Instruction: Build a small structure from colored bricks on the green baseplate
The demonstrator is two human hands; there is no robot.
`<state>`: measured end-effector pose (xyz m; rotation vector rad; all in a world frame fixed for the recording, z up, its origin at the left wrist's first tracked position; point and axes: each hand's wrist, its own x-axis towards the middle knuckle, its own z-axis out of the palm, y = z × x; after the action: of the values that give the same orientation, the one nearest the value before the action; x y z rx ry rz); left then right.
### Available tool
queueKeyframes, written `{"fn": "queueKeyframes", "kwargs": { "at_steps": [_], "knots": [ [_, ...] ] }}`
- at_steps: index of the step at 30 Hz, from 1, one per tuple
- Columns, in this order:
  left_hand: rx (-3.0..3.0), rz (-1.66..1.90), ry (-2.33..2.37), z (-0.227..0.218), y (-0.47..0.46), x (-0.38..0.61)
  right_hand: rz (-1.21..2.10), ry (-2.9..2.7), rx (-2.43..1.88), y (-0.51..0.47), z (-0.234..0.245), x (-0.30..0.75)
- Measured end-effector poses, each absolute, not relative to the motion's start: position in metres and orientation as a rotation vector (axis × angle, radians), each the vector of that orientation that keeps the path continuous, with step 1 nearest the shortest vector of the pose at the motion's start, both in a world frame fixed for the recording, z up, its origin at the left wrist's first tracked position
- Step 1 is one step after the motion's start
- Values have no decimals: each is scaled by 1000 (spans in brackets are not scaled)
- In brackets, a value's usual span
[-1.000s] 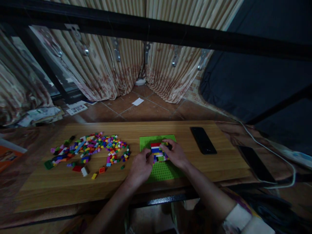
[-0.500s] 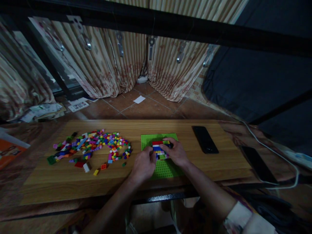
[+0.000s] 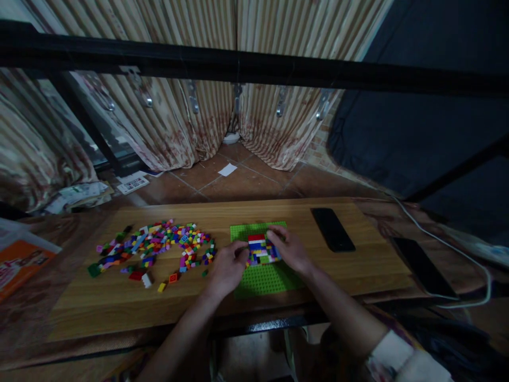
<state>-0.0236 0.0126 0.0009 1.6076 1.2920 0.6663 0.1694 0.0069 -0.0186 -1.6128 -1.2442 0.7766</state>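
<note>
A green studded baseplate [image 3: 262,280] lies on the wooden board [image 3: 119,297] in front of me. A small block of stacked bricks [image 3: 260,249], red on top with blue, white and mixed colours below, stands on it. My left hand [image 3: 227,265] touches the block's left side with curled fingers. My right hand [image 3: 289,248] rests against its right side, fingers bent over the top edge. Whether either hand pinches a loose brick is hidden.
Several loose coloured bricks [image 3: 155,245] are scattered on the board's left half. A black phone [image 3: 332,229] lies at the right, a second dark phone [image 3: 422,266] with a white cable [image 3: 473,265] beyond the edge. An orange box [image 3: 19,262] sits far left. A black bar [image 3: 254,66] crosses overhead.
Both hands stay on the brick block; the fingers have shifted slightly, baring more of its top. The view has tilted a little.
</note>
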Motion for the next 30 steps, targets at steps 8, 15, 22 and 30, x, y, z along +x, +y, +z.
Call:
{"fn": "queueKeyframes", "kwargs": {
  "at_steps": [8, 15, 22, 30],
  "knots": [
    [1172, 909, 1233, 10, 19, -30, 696, -1042, -1510, 1, 10, 182],
    [1009, 954, 1034, 18, 10, -18, 873, -1251, -1448, -13, 12, 155],
    [899, 990, 888, 18, 7, -17, 1058, -1325, -1328, -24, 9, 138],
    [1221, 930, 906, 7, 8, -17, 1156, -1193, -1238, -23, 8, 131]
  ]
}}
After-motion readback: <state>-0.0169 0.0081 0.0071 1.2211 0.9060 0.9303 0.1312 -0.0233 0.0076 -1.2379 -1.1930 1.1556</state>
